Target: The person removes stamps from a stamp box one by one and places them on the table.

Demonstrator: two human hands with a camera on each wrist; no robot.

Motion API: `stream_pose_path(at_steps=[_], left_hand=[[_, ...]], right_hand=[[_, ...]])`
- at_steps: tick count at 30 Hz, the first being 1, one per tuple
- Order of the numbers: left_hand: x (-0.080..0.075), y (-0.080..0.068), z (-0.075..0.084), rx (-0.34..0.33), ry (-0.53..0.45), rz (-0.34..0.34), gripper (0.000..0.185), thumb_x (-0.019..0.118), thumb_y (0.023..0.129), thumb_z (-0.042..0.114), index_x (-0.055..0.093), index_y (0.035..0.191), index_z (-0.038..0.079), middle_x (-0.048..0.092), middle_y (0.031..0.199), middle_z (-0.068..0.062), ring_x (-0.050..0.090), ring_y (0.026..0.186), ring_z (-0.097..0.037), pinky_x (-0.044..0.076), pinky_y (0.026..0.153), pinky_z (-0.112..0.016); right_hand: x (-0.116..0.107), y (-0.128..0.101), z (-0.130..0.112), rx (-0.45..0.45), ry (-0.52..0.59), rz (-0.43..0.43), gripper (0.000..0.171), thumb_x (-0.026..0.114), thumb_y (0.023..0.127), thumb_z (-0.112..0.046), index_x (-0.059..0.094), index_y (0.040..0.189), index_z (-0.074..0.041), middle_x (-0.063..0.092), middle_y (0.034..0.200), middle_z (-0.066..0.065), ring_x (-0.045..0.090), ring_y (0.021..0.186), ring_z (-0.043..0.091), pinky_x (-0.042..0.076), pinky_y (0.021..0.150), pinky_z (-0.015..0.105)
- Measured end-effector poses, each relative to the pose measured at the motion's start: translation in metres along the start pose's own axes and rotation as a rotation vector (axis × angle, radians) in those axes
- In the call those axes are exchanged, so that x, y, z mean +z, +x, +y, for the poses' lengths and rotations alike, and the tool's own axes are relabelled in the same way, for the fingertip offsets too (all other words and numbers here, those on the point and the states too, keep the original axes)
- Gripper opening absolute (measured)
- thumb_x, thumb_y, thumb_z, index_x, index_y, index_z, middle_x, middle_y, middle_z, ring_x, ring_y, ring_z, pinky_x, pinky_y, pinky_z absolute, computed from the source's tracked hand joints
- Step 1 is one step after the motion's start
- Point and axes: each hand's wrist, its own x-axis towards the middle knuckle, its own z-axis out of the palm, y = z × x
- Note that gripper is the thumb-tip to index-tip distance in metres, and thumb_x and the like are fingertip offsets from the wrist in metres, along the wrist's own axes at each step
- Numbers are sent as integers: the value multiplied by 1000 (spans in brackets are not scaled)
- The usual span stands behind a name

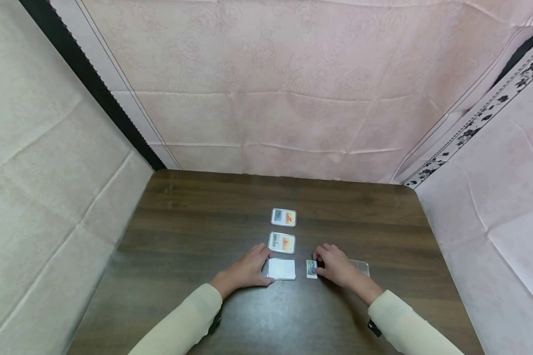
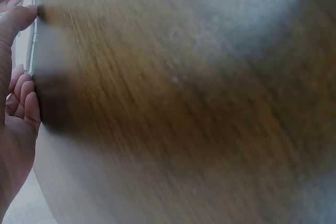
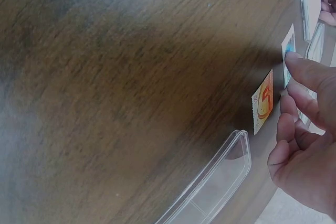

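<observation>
My left hand (image 1: 247, 270) holds a flat clear case with a white insert (image 1: 281, 269) on the table, thumb at its near left corner and fingers at its far left corner. My right hand (image 1: 336, 266) pinches a small bluish stamp (image 1: 311, 269) just right of that case; in the right wrist view the thumb lies over the stamp's (image 3: 287, 43) face. An orange stamp with a perforated edge (image 3: 263, 100) lies beside the right fingers, hidden under the hand in the head view. Behind it rests an empty clear plastic case part (image 3: 223, 174).
Two filled clear cases lie beyond the white one: a nearer case (image 1: 282, 242) and a farther case (image 1: 284, 217), each showing a bluish-grey and an orange stamp. The dark wooden table (image 1: 195, 207) is bordered by hanging pale cloths (image 1: 271, 118) at the back and sides.
</observation>
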Motion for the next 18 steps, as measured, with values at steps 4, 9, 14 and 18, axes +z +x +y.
stream_pose_path(at_steps=[4, 9, 14, 18], left_hand=[[0, 0, 0, -1, -12, -5, 64, 84, 81, 49, 60, 125, 10, 52, 115, 0, 47, 99, -12, 46, 87, -29], [-1, 0, 0, 7, -13, -5, 64, 84, 81, 49, 60, 125, 10, 52, 115, 0, 47, 99, -12, 45, 86, -28], [-2, -1, 1, 12, -17, -8, 64, 84, 81, 49, 60, 125, 10, 52, 115, 0, 47, 99, -12, 46, 86, -28], [-2, -2, 1, 12, -20, -9, 65, 84, 81, 50, 60, 126, 10, 52, 116, 0, 47, 100, -12, 46, 87, -29]], right_hand=[[-1, -1, 0, -2, 13, -4, 28, 85, 87, -26, 69, 106, -16, 59, 98, -2, 50, 92, 17, 48, 81, 36], [-2, -1, 1, 3, 37, -1, 27, 84, 88, -27, 69, 107, -16, 59, 98, -1, 50, 92, 17, 49, 82, 36], [-4, -1, 0, 14, 58, 8, 26, 82, 90, -29, 69, 109, -17, 60, 102, -1, 52, 95, 17, 51, 85, 38], [-7, 1, -2, 0, 56, 32, 28, 81, 90, -30, 68, 112, -18, 61, 107, -1, 55, 100, 17, 54, 88, 40]])
